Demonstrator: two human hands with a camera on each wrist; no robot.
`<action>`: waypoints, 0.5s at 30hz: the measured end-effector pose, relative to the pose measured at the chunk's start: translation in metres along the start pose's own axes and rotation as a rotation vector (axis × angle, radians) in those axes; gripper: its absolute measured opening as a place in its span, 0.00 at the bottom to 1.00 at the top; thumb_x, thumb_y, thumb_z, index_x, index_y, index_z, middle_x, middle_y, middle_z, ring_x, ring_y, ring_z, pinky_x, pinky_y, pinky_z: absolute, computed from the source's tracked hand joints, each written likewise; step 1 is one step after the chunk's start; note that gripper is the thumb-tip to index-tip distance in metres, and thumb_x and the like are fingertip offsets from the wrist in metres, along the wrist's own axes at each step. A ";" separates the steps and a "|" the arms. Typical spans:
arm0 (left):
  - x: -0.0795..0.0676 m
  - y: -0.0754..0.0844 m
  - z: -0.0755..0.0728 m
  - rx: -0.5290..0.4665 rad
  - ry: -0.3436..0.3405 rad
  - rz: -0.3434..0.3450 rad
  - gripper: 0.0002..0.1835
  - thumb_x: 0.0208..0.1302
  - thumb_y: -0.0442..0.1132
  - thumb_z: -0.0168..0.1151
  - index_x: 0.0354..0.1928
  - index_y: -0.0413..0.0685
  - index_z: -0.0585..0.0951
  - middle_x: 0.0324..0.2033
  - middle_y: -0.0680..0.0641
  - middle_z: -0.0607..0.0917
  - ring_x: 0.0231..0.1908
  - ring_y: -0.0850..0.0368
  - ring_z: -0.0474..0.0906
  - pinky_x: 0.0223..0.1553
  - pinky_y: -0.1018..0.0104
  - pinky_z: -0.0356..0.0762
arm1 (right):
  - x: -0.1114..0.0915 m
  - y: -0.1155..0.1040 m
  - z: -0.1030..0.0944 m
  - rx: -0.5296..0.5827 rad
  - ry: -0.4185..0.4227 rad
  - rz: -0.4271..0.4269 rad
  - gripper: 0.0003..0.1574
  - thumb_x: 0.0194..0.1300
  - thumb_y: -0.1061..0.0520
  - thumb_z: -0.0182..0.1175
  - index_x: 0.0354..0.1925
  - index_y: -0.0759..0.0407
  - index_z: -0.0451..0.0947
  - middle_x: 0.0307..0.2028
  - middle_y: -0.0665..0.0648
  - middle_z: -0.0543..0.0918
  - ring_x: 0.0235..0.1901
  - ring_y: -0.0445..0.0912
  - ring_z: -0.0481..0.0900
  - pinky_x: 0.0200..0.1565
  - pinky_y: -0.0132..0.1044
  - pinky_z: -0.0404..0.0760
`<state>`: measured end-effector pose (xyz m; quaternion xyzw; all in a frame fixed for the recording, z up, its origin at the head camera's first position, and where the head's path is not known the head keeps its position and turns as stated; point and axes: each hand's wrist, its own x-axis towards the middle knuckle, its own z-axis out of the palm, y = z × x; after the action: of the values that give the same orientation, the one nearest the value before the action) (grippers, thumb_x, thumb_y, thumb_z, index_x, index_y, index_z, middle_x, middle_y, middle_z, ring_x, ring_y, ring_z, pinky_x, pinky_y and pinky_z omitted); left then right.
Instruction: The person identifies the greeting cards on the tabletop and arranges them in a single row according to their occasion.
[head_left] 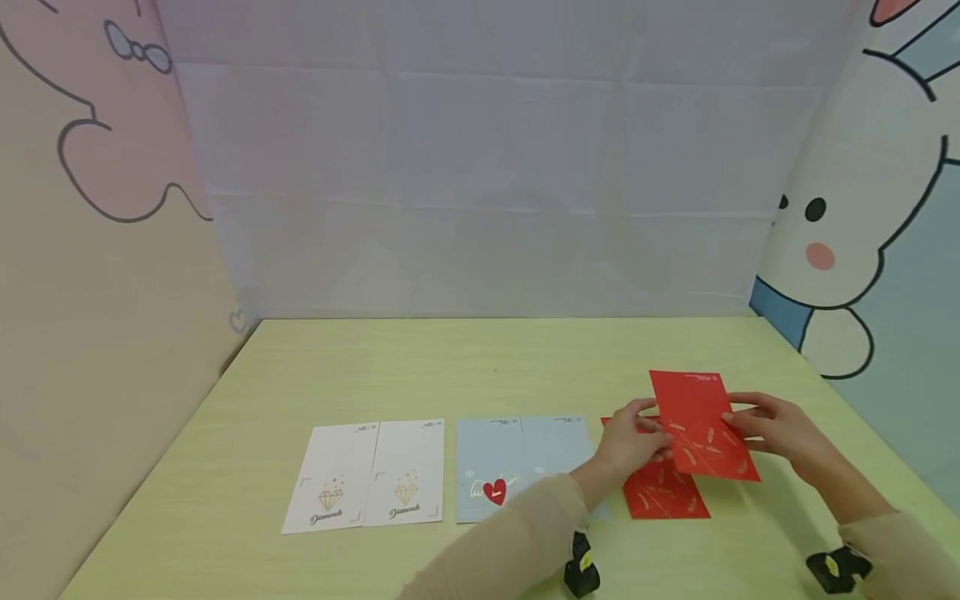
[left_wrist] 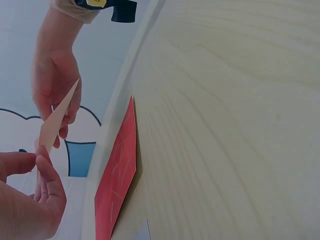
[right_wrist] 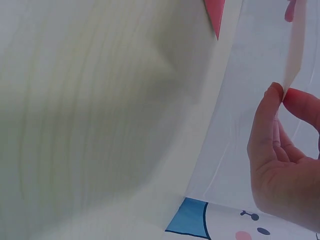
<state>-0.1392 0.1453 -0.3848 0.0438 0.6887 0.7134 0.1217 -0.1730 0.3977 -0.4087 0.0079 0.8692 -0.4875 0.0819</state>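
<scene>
A red card with pale, feather-like marks (head_left: 705,437) is held in the air, tilted. My left hand (head_left: 630,442) pinches its left edge between thumb and fingers, while my right hand (head_left: 776,429) pinches the right edge. The left wrist view catches the held card (left_wrist: 55,125) nearly edge-on between both hands. In the right wrist view my right hand (right_wrist: 280,160) has thumb and forefinger on the card's edge (right_wrist: 296,55). Below it, another red card (head_left: 663,497) lies on the table, partly covered by the held card and my left hand.
Two white cards with diamond drawings (head_left: 405,467) lie side by side at the left of the pale wooden table (head_left: 450,367). Two light blue cards (head_left: 487,450), one bearing a red heart, lie mid-table, partly behind my left forearm. A white sheet (head_left: 487,183) hangs behind.
</scene>
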 end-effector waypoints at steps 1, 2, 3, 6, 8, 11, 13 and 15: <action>-0.001 0.000 0.003 0.000 -0.008 -0.008 0.24 0.51 0.27 0.62 0.52 0.48 0.73 0.23 0.53 0.74 0.20 0.52 0.78 0.24 0.64 0.77 | -0.002 0.001 -0.001 0.002 0.003 0.006 0.45 0.58 0.42 0.56 0.60 0.69 0.52 0.45 0.66 0.71 0.35 0.48 0.77 0.34 0.43 0.78; -0.002 0.000 0.005 -0.003 -0.017 -0.018 0.25 0.51 0.27 0.62 0.53 0.48 0.72 0.23 0.53 0.74 0.20 0.53 0.78 0.24 0.64 0.77 | -0.004 0.001 -0.003 -0.003 -0.006 0.003 0.46 0.58 0.42 0.55 0.60 0.71 0.51 0.46 0.68 0.70 0.35 0.49 0.77 0.35 0.43 0.78; -0.003 0.000 0.007 -0.002 -0.029 -0.027 0.26 0.51 0.27 0.62 0.54 0.48 0.72 0.23 0.53 0.73 0.20 0.53 0.78 0.24 0.64 0.77 | -0.006 0.002 -0.003 0.000 0.003 0.018 0.47 0.57 0.41 0.56 0.60 0.71 0.51 0.46 0.68 0.70 0.35 0.49 0.77 0.35 0.43 0.78; -0.006 -0.001 0.013 -0.015 -0.076 -0.045 0.28 0.52 0.27 0.61 0.57 0.48 0.70 0.24 0.52 0.73 0.20 0.55 0.77 0.25 0.63 0.77 | -0.012 0.003 -0.007 -0.001 -0.002 0.026 0.48 0.57 0.41 0.56 0.60 0.73 0.50 0.46 0.69 0.70 0.35 0.49 0.77 0.35 0.43 0.78; -0.007 0.000 0.016 -0.021 -0.104 -0.056 0.28 0.53 0.28 0.61 0.58 0.48 0.69 0.24 0.52 0.74 0.20 0.55 0.77 0.25 0.62 0.78 | -0.018 0.001 -0.008 0.002 -0.015 0.027 0.47 0.58 0.42 0.56 0.59 0.74 0.51 0.45 0.67 0.71 0.35 0.49 0.77 0.35 0.43 0.78; -0.009 0.000 0.020 -0.034 -0.133 -0.070 0.28 0.53 0.29 0.61 0.59 0.47 0.68 0.23 0.51 0.75 0.20 0.54 0.78 0.25 0.61 0.78 | -0.026 -0.005 -0.009 0.002 -0.029 0.055 0.45 0.58 0.44 0.56 0.58 0.74 0.51 0.42 0.63 0.73 0.35 0.48 0.77 0.35 0.43 0.78; -0.010 0.000 0.022 -0.043 -0.142 -0.094 0.28 0.54 0.31 0.61 0.59 0.48 0.67 0.22 0.50 0.76 0.20 0.53 0.78 0.25 0.62 0.78 | -0.032 -0.012 -0.008 -0.010 -0.036 0.076 0.45 0.59 0.44 0.55 0.58 0.75 0.51 0.42 0.62 0.74 0.35 0.48 0.77 0.36 0.44 0.78; -0.011 0.000 0.024 -0.056 -0.145 -0.116 0.28 0.55 0.34 0.61 0.59 0.47 0.67 0.22 0.49 0.77 0.20 0.52 0.78 0.25 0.61 0.78 | -0.037 -0.018 -0.007 -0.030 -0.036 0.090 0.44 0.60 0.45 0.54 0.58 0.77 0.50 0.42 0.64 0.74 0.35 0.48 0.77 0.36 0.44 0.78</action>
<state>-0.1232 0.1656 -0.3827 0.0520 0.6592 0.7190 0.2139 -0.1388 0.3963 -0.3842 0.0372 0.8736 -0.4703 0.1196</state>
